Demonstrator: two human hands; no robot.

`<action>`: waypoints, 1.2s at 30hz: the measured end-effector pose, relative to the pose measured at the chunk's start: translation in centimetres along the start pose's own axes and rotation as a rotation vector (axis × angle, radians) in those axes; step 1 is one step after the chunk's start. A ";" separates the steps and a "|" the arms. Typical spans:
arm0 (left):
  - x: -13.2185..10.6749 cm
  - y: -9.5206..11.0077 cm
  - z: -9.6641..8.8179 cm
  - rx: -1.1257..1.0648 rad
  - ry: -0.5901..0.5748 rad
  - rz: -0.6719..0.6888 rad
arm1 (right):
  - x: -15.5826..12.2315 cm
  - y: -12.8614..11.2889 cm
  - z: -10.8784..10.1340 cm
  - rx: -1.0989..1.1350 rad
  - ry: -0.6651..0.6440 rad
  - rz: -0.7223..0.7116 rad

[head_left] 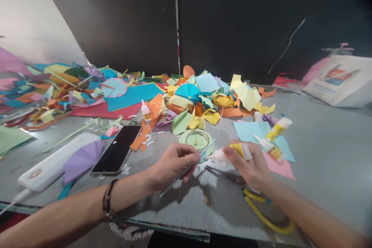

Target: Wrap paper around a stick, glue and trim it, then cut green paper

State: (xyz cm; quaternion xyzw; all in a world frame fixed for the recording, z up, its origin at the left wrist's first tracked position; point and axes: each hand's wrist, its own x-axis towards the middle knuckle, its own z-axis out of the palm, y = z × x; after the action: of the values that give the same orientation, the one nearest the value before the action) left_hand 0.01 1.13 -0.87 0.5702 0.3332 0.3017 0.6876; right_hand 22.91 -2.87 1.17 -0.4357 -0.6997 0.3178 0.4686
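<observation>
Now right hand (253, 166) holds glue bottle (221, 155) near strip (208, 147)

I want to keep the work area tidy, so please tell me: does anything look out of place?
Yes: loose white scraps litter the grey table beside the phone, looking untidy. The scissors look awkwardly placed, partly hidden by the right hand.

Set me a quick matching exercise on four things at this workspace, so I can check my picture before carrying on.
Things:
1. Phone
2. Held glue bottle
3. Scissors
4. Thin light-blue stick

Places, colours or states:
A. In the left hand
B. Yellow handles
C. Lying flat, screen dark
D. In the right hand

Right pairs: 1-C, 2-D, 3-B, 4-A.
</observation>
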 end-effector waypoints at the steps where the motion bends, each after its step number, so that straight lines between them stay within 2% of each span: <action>1: 0.0 0.0 0.0 0.000 0.000 -0.002 | 0.0 0.1 0.0 0.003 0.004 -0.002; 36: 0.0 0.0 0.0 -0.012 0.003 -0.009 | 0.1 -0.4 0.2 0.000 0.020 -0.007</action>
State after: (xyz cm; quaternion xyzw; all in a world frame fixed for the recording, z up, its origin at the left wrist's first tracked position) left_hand 0.00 1.18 -0.83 0.5642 0.3350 0.3016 0.6918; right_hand 22.61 -2.92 1.52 -0.4364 -0.6967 0.3118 0.4765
